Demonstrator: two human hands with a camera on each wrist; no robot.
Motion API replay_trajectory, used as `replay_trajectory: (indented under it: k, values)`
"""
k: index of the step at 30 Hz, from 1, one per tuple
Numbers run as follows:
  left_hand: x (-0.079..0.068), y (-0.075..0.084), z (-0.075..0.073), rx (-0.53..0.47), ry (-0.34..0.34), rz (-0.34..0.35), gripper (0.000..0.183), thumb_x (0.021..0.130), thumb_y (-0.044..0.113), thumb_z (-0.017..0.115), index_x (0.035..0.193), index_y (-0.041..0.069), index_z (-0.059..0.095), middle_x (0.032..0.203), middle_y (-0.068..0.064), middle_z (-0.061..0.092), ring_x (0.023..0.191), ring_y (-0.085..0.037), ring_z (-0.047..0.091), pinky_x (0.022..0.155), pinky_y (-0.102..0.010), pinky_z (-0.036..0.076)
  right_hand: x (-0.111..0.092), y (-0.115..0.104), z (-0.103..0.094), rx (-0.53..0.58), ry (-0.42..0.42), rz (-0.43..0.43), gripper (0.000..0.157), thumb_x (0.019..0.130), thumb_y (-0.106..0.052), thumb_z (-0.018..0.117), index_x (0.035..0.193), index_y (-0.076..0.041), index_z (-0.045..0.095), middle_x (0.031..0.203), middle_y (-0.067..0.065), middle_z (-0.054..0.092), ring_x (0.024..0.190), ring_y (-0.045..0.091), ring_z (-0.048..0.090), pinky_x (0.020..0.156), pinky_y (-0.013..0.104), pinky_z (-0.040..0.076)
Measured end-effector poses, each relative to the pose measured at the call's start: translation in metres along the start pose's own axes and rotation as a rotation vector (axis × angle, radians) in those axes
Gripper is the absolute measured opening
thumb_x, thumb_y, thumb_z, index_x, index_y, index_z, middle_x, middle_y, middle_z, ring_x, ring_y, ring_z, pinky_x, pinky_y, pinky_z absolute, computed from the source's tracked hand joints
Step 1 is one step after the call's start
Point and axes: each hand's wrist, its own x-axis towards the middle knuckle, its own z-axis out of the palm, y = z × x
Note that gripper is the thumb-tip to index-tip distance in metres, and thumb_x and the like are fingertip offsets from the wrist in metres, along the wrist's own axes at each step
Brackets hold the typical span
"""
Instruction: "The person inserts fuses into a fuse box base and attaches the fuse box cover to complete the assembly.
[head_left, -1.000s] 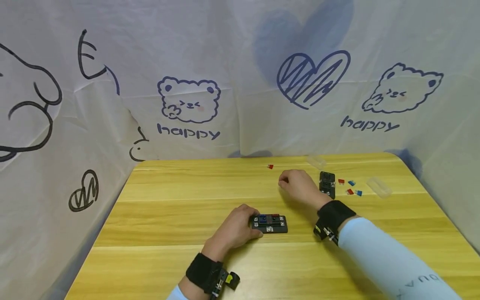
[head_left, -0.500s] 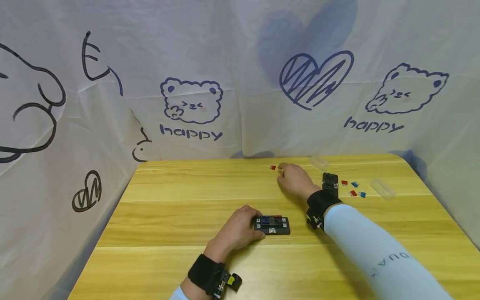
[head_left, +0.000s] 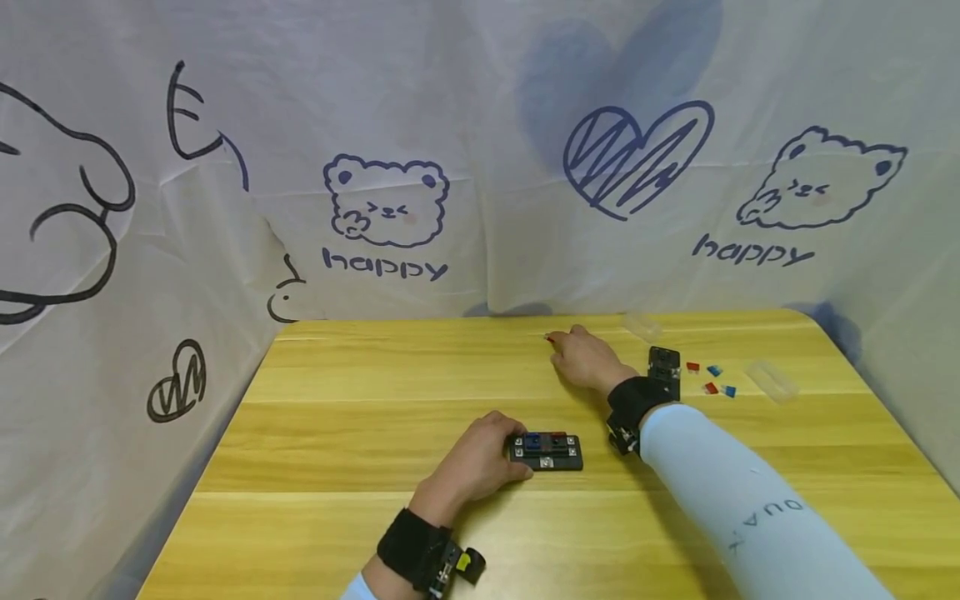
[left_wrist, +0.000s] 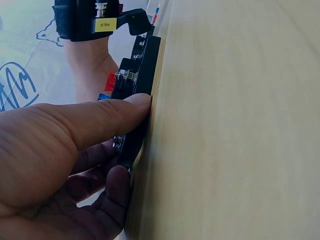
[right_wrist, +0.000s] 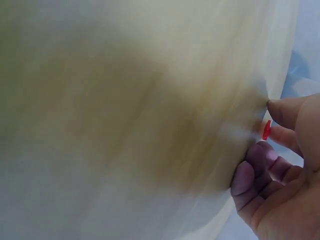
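Observation:
My left hand (head_left: 480, 458) grips the left end of a black fuse block (head_left: 564, 461), thumb along its near edge and fingers behind. Blue and red blade fuses are seated along its top, and metal screw terminals show. In the left wrist view, the thumb presses the side of the fuse block (left_wrist: 145, 75) low against the table. My right hand (head_left: 588, 360) reaches to the far part of the table, at a loose red blade fuse (head_left: 551, 338). In the right wrist view, the red fuse (right_wrist: 267, 131) is right at one fingertip, with the thumb apart from it and the other fingers curled.
A second black fuse block (head_left: 664, 367) lies beyond the right wrist, partly covered by it. Right of it are loose red fuses (head_left: 693, 367) and blue fuses (head_left: 729, 391). Two clear plastic covers (head_left: 772, 381) lie near. A white cloth wall (head_left: 480, 275) borders the table's back.
My right hand has moved away from me to the red fuse at the back, and the fuse now looks turned at the fingertips. The left hand keeps its hold on the fuse block.

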Motion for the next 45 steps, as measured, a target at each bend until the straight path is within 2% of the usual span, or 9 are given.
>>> replay_trajectory:
  k: [10, 16, 24, 28, 33, 38, 45]
  values:
    - [0.0, 0.0, 0.0, 0.006, -0.003, -0.002, 0.052, 0.076, 0.034, 0.081, 0.119, 0.012, 0.063, 0.115, -0.002, 0.06, 0.1, -0.016, 0.055, 0.09, -0.036, 0.048, -0.008, 0.009, 0.004, 0.09, 0.105, -0.044, 0.027, 0.097, -0.021, 0.054, 0.119, -0.01, 0.066, 0.109, 0.012, 0.063, 0.097, 0.028, 0.055, 0.081, 0.046, 0.048]
    - [0.0, 0.001, 0.0, 0.013, -0.007, 0.002, 0.052, 0.076, 0.035, 0.081, 0.12, 0.012, 0.063, 0.117, -0.003, 0.059, 0.102, -0.018, 0.055, 0.092, -0.037, 0.047, -0.014, 0.011, 0.004, 0.111, 0.133, -0.047, 0.015, 0.096, -0.02, 0.059, 0.103, -0.011, 0.069, 0.1, 0.01, 0.063, 0.093, 0.027, 0.056, 0.082, 0.045, 0.048]
    - [0.001, 0.0, 0.0, 0.007, -0.007, 0.007, 0.051, 0.076, 0.034, 0.081, 0.119, 0.013, 0.063, 0.114, -0.002, 0.06, 0.098, -0.015, 0.055, 0.089, -0.035, 0.048, -0.014, 0.012, 0.005, 0.139, 0.124, -0.009, 0.02, 0.094, -0.019, 0.062, 0.107, -0.005, 0.068, 0.101, 0.012, 0.067, 0.092, 0.029, 0.061, 0.081, 0.046, 0.05]
    - [0.001, 0.0, 0.001, 0.0, -0.005, 0.004, 0.052, 0.076, 0.034, 0.082, 0.119, 0.012, 0.063, 0.115, -0.002, 0.06, 0.098, -0.015, 0.055, 0.089, -0.036, 0.048, -0.015, 0.011, 0.005, 0.143, 0.129, 0.007, 0.013, 0.093, -0.018, 0.064, 0.099, -0.007, 0.068, 0.094, 0.01, 0.067, 0.085, 0.027, 0.061, 0.076, 0.044, 0.05]
    - [0.001, -0.001, 0.001, 0.003, -0.001, 0.004, 0.052, 0.076, 0.034, 0.082, 0.119, 0.012, 0.063, 0.115, -0.002, 0.06, 0.1, -0.016, 0.055, 0.09, -0.036, 0.048, -0.018, 0.01, 0.004, 0.153, 0.126, 0.029, 0.012, 0.093, -0.019, 0.064, 0.093, -0.008, 0.06, 0.085, 0.008, 0.061, 0.074, 0.024, 0.055, 0.068, 0.04, 0.045]
    - [0.001, -0.001, 0.002, 0.009, -0.004, 0.001, 0.052, 0.076, 0.035, 0.081, 0.119, 0.013, 0.063, 0.115, -0.002, 0.059, 0.099, -0.016, 0.054, 0.089, -0.036, 0.048, -0.026, 0.008, 0.003, 0.151, 0.13, 0.035, 0.011, 0.094, -0.02, 0.062, 0.093, -0.011, 0.056, 0.081, 0.005, 0.058, 0.069, 0.022, 0.052, 0.066, 0.038, 0.041]
    - [0.001, -0.002, 0.002, 0.012, 0.001, 0.006, 0.052, 0.076, 0.035, 0.081, 0.12, 0.013, 0.063, 0.114, -0.001, 0.059, 0.1, -0.016, 0.054, 0.091, -0.036, 0.047, -0.044, 0.001, 0.002, 0.171, 0.16, -0.006, 0.009, 0.094, -0.022, 0.062, 0.096, -0.014, 0.056, 0.08, 0.003, 0.06, 0.066, 0.02, 0.051, 0.063, 0.036, 0.041]
